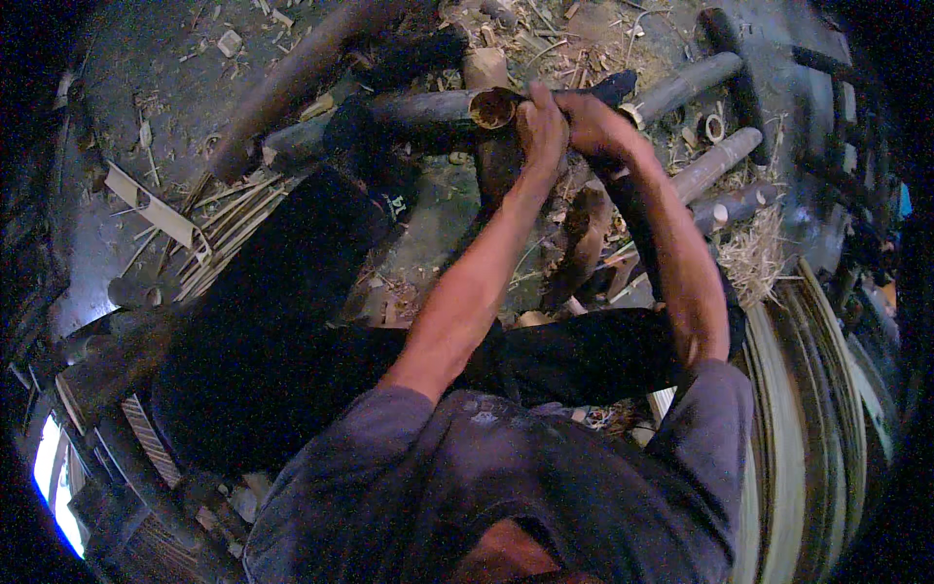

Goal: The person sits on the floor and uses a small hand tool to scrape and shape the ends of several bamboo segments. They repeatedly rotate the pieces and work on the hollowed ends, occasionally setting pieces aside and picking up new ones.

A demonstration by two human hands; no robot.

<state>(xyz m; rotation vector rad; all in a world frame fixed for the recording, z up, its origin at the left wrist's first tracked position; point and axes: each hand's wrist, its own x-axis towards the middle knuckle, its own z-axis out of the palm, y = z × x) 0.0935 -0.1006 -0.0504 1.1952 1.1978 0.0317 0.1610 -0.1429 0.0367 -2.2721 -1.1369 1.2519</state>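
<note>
A bamboo tube (423, 107) lies crosswise ahead of me, its hollow, pale-rimmed cut end facing right. Just beside that end my left hand (545, 131) is closed, with the thumb side up. Against it, on the right, my right hand (595, 127) is curled closed too. Whatever the two hands grip is hidden by the fingers and the dim light. Under the tube stands a dark wooden post or block (496, 165). My left foot, in a dark shoe (352, 141), is close to the tube's left part.
Cut bamboo poles (720, 165) lie at right near a dark log (735, 73). Thin split strips (233, 229) are piled at left, long strips (788, 419) at lower right. Shavings (759, 258) and chips cover much of the floor. A thick dark pole (292, 88) slants at upper left.
</note>
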